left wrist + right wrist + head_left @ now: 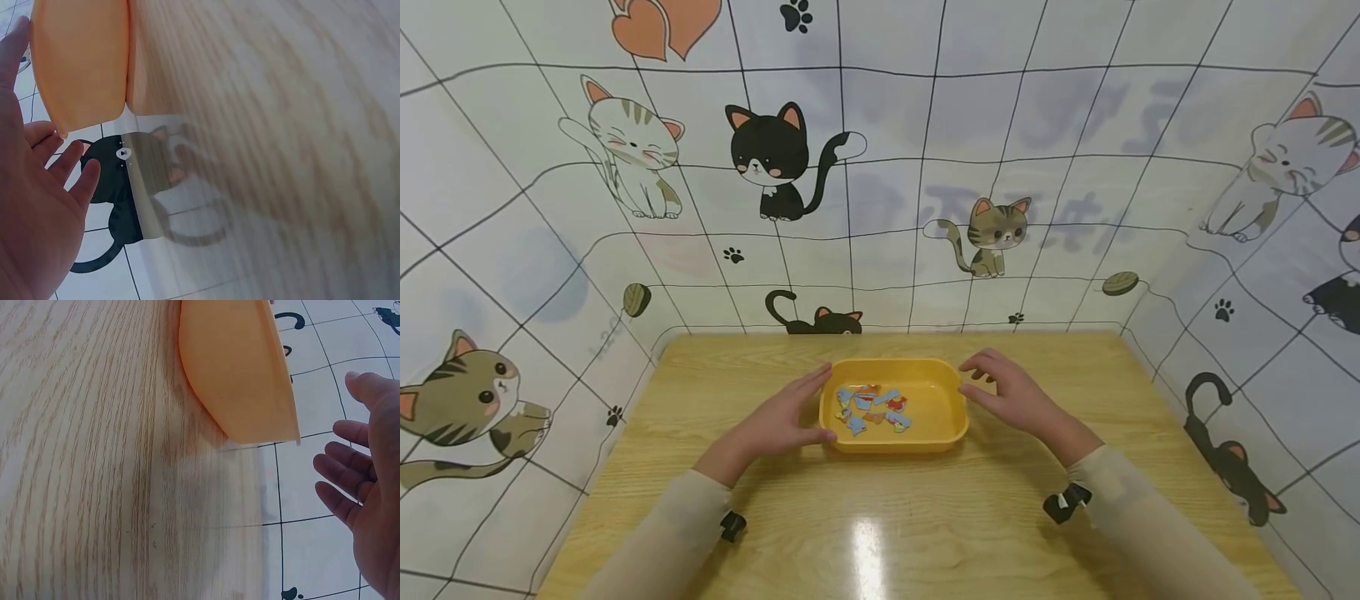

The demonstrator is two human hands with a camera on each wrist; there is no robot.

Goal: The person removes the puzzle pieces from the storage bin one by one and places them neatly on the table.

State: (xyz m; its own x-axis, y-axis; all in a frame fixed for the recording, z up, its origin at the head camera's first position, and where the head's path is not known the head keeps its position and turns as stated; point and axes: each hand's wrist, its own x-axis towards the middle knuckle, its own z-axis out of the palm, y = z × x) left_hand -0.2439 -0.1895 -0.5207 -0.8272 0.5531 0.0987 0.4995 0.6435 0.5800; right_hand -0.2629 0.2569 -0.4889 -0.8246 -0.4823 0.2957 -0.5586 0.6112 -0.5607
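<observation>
Tray [936, 410] sits between the hands, its small coloured pieces [871, 407] lying toward the left hand. Steadying both ends evenly and keeping it level would probably stop the pieces sliding. Left hand [777, 417] is spread, thumb and fingers apart, touching the end beside it. Right hand [1021, 398], fingers loosely bent and parted, holds nothing just beyond the other end. Table [805, 517] lies beneath both.

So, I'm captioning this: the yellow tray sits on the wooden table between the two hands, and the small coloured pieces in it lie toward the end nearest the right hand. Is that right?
Not quite: the small coloured pieces lie toward the end of the yellow tray nearest the left hand, as the head view shows. The rest stands.
</observation>
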